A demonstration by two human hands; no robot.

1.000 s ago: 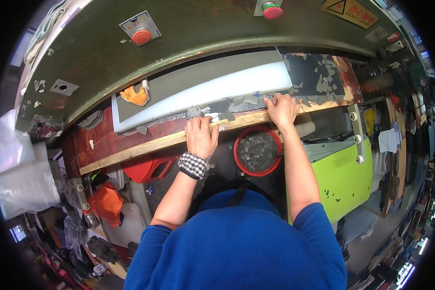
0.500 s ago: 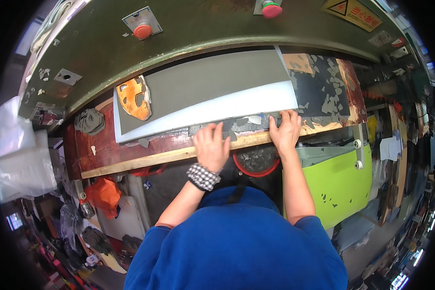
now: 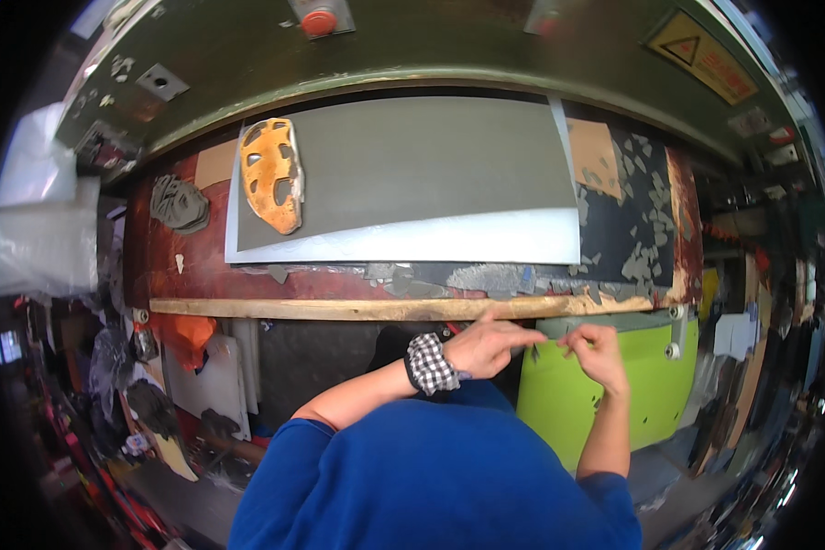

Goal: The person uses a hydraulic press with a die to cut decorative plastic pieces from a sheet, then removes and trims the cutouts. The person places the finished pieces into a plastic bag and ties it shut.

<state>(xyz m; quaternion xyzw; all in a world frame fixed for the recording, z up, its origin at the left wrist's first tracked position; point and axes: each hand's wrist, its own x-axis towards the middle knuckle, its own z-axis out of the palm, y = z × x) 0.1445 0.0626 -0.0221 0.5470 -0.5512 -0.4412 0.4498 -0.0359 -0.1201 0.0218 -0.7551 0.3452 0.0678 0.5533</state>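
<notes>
Both my hands are in front of the table's wooden edge strip (image 3: 339, 310), right of my body's middle. My left hand (image 3: 481, 350), with a checked band at its wrist, is open, its fingers stretched toward the right. Close by, my right hand (image 3: 599, 356) has its fingers curled into a pinch above a lime-green panel (image 3: 646, 376). Whatever lies between those fingertips, if anything, is too small to make out. Beyond them a grey sheet (image 3: 431, 160) rests on a white board (image 3: 486, 238). An orange cutting die (image 3: 268, 172) with cut-out holes lies on the sheet's left end.
Grey scraps (image 3: 646, 211) litter the dark right part of the table and its front strip. A stack of grey cut pieces (image 3: 179, 203) sits on the left. Behind the table rises a green machine beam (image 3: 449, 46) with a red button (image 3: 320, 22).
My hands have left the board's front edge and come back toward me and to the right, closer together. My right fingers have curled in. The view has turned slightly.
</notes>
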